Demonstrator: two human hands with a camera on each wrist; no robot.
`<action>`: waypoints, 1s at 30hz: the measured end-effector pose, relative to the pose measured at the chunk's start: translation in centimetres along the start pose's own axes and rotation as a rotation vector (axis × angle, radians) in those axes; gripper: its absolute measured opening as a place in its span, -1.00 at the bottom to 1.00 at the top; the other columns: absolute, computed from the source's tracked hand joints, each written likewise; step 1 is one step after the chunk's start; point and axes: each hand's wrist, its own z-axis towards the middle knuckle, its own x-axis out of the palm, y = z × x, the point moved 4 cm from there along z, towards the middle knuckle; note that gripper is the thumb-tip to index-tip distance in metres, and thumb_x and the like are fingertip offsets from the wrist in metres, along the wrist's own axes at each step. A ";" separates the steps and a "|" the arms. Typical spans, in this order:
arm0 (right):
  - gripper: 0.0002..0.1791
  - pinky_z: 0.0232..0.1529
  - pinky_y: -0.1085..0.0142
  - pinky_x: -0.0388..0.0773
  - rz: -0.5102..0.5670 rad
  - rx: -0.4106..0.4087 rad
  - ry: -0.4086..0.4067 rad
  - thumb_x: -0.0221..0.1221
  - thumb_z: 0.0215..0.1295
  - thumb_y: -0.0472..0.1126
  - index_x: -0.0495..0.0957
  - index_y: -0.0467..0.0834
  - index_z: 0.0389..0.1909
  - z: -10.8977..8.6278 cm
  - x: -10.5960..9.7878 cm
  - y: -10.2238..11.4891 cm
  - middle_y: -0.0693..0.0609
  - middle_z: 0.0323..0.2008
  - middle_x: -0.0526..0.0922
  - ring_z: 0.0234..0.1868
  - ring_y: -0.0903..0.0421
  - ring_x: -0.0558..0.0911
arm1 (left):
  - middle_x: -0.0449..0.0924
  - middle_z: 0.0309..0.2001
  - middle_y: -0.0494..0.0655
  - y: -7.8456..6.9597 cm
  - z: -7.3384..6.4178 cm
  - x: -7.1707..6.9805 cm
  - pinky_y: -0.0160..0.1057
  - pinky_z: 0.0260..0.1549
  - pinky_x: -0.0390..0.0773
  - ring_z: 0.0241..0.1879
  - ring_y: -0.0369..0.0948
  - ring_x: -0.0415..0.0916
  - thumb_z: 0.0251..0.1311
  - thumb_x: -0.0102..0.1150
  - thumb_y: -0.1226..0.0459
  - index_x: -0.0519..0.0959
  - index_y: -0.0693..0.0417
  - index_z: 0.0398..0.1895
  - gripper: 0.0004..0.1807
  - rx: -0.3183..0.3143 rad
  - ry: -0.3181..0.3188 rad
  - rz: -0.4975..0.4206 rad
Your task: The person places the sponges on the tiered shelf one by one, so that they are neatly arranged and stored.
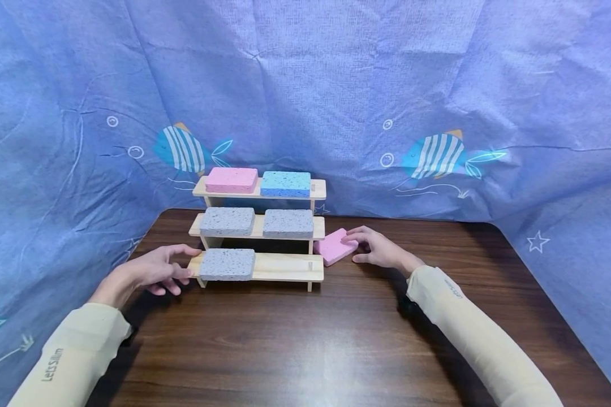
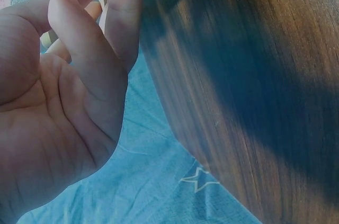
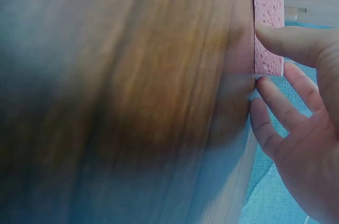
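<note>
A three-tier wooden stand (image 1: 285, 265) stands toward the back of the table. My left hand (image 1: 155, 269) pinches the left end of its bottom tier; in the left wrist view, the fingers (image 2: 87, 33) hide most of that contact. To the right of the stand, my right hand (image 1: 379, 249) holds the corner of a pink sponge (image 1: 331, 247) lying tilted on the table. In the right wrist view, the thumb lies against the side of this porous pink sponge (image 3: 268, 1), with other fingers around its end. One grey sponge (image 1: 227, 264) sits on the bottom tier's left half.
Two more grey sponges, a left one (image 1: 227, 221) and a right one (image 1: 288, 224), occupy the middle tier. On top are a pink sponge (image 1: 231, 180) and a blue sponge (image 1: 285, 184). A blue fish-print cloth (image 1: 305, 85) hangs behind the brown table (image 1: 295, 345).
</note>
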 end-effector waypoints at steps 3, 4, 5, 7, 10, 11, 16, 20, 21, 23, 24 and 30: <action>-0.47 0.06 -0.06 0.50 -0.002 -0.016 -0.005 0.43 0.12 -0.45 0.62 -0.25 0.16 -0.4 -0.1 0.1 -0.25 0.13 0.49 0.07 -0.17 0.52 | 0.62 -0.25 0.16 -0.1 -0.1 0.0 -0.33 -0.70 0.49 -0.50 -0.09 0.65 0.38 0.24 0.28 0.21 0.06 0.50 -0.32 -0.001 -0.003 0.003; -0.48 0.01 -0.04 0.50 -0.003 -0.017 -0.008 0.44 0.12 -0.44 0.62 -0.25 0.15 -0.6 -0.1 0.1 -0.23 0.10 0.50 0.01 -0.16 0.52 | 0.62 -0.26 0.15 -0.1 -0.1 0.0 -0.33 -0.70 0.49 -0.50 -0.09 0.65 0.38 0.24 0.28 0.21 0.06 0.50 -0.32 -0.001 -0.003 0.004; -0.49 -0.02 -0.03 0.50 -0.010 -0.020 -0.011 0.45 0.11 -0.43 0.63 -0.24 0.13 -0.7 -0.1 0.1 -0.21 0.06 0.50 -0.03 -0.15 0.52 | 0.62 -0.26 0.15 -0.1 -0.1 0.0 -0.33 -0.70 0.49 -0.50 -0.09 0.65 0.38 0.24 0.28 0.21 0.06 0.50 -0.32 -0.001 -0.004 0.005; -0.51 -0.01 -0.02 0.45 -0.034 -0.027 -0.018 0.47 0.09 -0.40 0.65 -0.21 0.10 -0.9 -0.2 0.1 -0.19 0.03 0.49 -0.03 -0.15 0.49 | 0.61 -0.26 0.14 -0.2 -0.2 0.0 -0.33 -0.70 0.50 -0.50 -0.09 0.65 0.38 0.24 0.28 0.21 0.06 0.50 -0.32 -0.001 -0.003 0.004; -0.55 0.10 -0.08 0.35 -0.061 -0.040 -0.034 0.52 0.05 -0.33 0.68 -0.16 0.01 -1.1 -0.2 0.0 -0.24 0.10 0.48 0.11 -0.22 0.43 | 0.61 -0.26 0.14 -0.2 -0.2 0.0 -0.32 -0.69 0.50 -0.50 -0.08 0.65 0.38 0.24 0.28 0.21 0.06 0.51 -0.32 0.000 0.000 0.003; -0.56 0.16 -0.11 0.31 -0.058 -0.044 -0.036 0.53 0.04 -0.31 0.68 -0.15 -0.02 -1.2 -0.2 0.0 -0.27 0.15 0.46 0.17 -0.25 0.40 | 0.61 -0.26 0.14 -0.2 -0.2 0.0 -0.32 -0.69 0.50 -0.50 -0.08 0.65 0.38 0.24 0.28 0.20 0.06 0.51 -0.31 0.000 0.001 0.001; -0.58 0.34 -0.16 0.18 0.017 -0.013 0.004 0.56 0.02 -0.24 0.61 -0.10 -0.12 -1.0 0.3 -0.5 -0.31 0.34 0.39 0.37 -0.28 0.32 | 0.61 -0.26 0.15 -0.2 -0.2 0.1 -0.31 -0.69 0.51 -0.50 -0.09 0.65 0.39 0.24 0.27 0.21 0.06 0.51 -0.31 -0.003 0.001 -0.001; -0.56 0.36 -0.12 0.22 0.019 0.001 0.031 0.56 0.04 -0.20 0.54 -0.07 -0.13 -0.8 0.7 -0.8 -0.24 0.27 0.49 0.35 -0.21 0.39 | 0.61 -0.25 0.15 -0.1 -0.1 0.1 -0.31 -0.69 0.51 -0.50 -0.09 0.65 0.39 0.24 0.27 0.20 0.07 0.51 -0.31 -0.004 0.001 -0.005; -0.57 0.35 -0.11 0.23 0.009 0.001 0.030 0.55 0.05 -0.19 0.53 -0.06 -0.13 -0.8 0.7 -0.8 -0.21 0.25 0.51 0.33 -0.19 0.41 | 0.60 -0.25 0.15 -0.1 -0.1 0.1 -0.31 -0.69 0.51 -0.50 -0.08 0.65 0.39 0.24 0.27 0.20 0.07 0.51 -0.31 -0.003 0.002 -0.006; -0.57 0.34 -0.10 0.26 -0.008 0.000 0.030 0.55 0.07 -0.18 0.52 -0.06 -0.13 -0.8 0.8 -0.7 -0.18 0.21 0.53 0.30 -0.18 0.43 | 0.60 -0.25 0.15 -0.1 -0.1 0.1 -0.31 -0.69 0.51 -0.50 -0.08 0.65 0.39 0.23 0.28 0.19 0.07 0.51 -0.31 -0.001 0.001 -0.007; -0.57 0.34 -0.10 0.26 -0.014 0.000 0.033 0.54 0.08 -0.17 0.52 -0.06 -0.12 -0.8 0.8 -0.7 -0.18 0.20 0.53 0.30 -0.17 0.43 | 0.60 -0.25 0.15 -0.1 -0.1 0.1 -0.30 -0.69 0.51 -0.50 -0.08 0.65 0.39 0.23 0.29 0.19 0.07 0.51 -0.31 0.000 0.001 -0.006; -0.57 0.33 -0.09 0.28 -0.023 0.020 0.061 0.53 0.11 -0.14 0.51 -0.06 -0.10 -0.7 0.8 -0.6 -0.14 0.18 0.54 0.27 -0.14 0.44 | 0.60 -0.25 0.15 -0.1 -0.2 0.1 -0.30 -0.68 0.51 -0.50 -0.08 0.65 0.39 0.23 0.28 0.19 0.06 0.52 -0.31 -0.004 0.000 -0.006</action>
